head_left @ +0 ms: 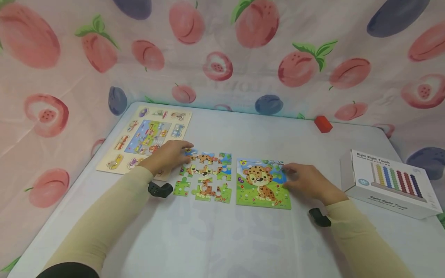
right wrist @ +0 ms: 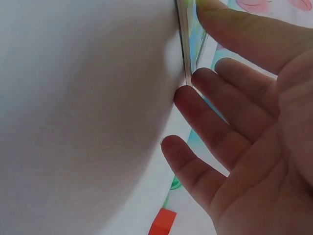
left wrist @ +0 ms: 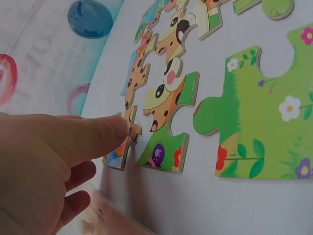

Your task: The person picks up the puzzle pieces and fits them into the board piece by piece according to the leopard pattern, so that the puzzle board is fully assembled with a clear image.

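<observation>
In the head view the left hand (head_left: 169, 156) is at the upper left of several spread leopard jigsaw pieces (head_left: 205, 175). Its thumb and forefinger pinch the upper-left corner piece (left wrist: 116, 160), shown close in the left wrist view; the forefinger is mostly hidden behind the thumb. Beside the loose pieces lies a square leopard picture board (head_left: 259, 185) with a green meadow and blue sky. At that board's right edge is the right hand (head_left: 306, 179). Its thumb lies over the board's face, and the loosely extended fingers (right wrist: 210, 127) reach along the edge.
A wooden vehicle puzzle board (head_left: 119, 160) lies at the back left, partly under the left forearm. To the right stands a white box (head_left: 389, 185) with a bead-rack picture. A red block (head_left: 323, 124) sits near the table's back edge, before a fruit-patterned curtain (head_left: 243, 77).
</observation>
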Demonstrator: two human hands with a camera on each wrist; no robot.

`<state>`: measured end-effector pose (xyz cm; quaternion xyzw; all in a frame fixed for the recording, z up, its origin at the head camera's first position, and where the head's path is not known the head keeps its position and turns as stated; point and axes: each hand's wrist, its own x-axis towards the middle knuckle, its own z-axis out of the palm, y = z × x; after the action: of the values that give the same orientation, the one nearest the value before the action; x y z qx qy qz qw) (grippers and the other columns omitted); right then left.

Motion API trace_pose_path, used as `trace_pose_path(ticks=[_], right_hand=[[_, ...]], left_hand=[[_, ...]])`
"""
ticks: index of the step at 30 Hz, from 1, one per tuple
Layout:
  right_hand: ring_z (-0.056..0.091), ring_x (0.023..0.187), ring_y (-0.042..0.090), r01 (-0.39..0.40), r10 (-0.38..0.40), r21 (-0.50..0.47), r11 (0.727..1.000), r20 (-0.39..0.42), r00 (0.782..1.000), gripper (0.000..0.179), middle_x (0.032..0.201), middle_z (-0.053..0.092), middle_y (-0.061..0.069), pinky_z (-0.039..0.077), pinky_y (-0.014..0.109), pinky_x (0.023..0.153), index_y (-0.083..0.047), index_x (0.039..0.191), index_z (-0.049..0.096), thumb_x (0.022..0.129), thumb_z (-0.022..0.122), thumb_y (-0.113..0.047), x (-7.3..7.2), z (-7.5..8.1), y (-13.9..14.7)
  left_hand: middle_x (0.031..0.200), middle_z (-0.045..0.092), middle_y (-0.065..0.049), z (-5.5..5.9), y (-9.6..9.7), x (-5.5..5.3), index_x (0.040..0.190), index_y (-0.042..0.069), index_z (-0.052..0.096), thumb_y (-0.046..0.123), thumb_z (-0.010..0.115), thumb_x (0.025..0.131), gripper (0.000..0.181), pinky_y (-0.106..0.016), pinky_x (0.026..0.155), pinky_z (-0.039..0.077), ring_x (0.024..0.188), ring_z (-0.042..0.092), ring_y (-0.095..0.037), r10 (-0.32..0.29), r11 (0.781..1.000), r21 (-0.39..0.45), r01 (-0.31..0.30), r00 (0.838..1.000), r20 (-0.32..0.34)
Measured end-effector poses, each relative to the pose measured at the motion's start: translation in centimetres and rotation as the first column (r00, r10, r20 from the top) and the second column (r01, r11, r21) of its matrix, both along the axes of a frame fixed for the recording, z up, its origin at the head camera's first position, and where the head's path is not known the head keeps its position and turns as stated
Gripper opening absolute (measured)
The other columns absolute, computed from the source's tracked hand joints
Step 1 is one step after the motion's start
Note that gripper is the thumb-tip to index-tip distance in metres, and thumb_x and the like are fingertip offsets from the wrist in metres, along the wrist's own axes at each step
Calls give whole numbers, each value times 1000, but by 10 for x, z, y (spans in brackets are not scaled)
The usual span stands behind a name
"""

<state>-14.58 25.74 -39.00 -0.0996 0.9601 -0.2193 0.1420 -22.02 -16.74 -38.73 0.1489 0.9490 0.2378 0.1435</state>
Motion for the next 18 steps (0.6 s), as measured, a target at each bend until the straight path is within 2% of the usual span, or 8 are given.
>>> trace_pose_path(ticks=[12, 18], right_hand=[[48, 127, 45, -28, 28, 18, 999, -2, 1000, 59, 135, 57, 24, 37, 63, 103, 0, 139, 56, 86, 77, -18, -2, 0, -2], [45, 130, 46, -41, 41, 12, 999, 10, 999, 64, 139, 53, 25, 34, 64, 105, -1, 141, 53, 86, 79, -19, -4, -1, -1]], left_hand=[[139, 57, -12, -2, -1, -3, 142, 10, 56, 22, 71, 95, 51, -49, 110, 35, 124, 51, -28, -1, 1000, -15, 2, 999, 37], [140, 56, -12, -2, 0, -4, 143, 8, 54, 22, 72, 95, 53, -49, 110, 35, 127, 50, -28, -11, 1000, -14, 12, 999, 53]])
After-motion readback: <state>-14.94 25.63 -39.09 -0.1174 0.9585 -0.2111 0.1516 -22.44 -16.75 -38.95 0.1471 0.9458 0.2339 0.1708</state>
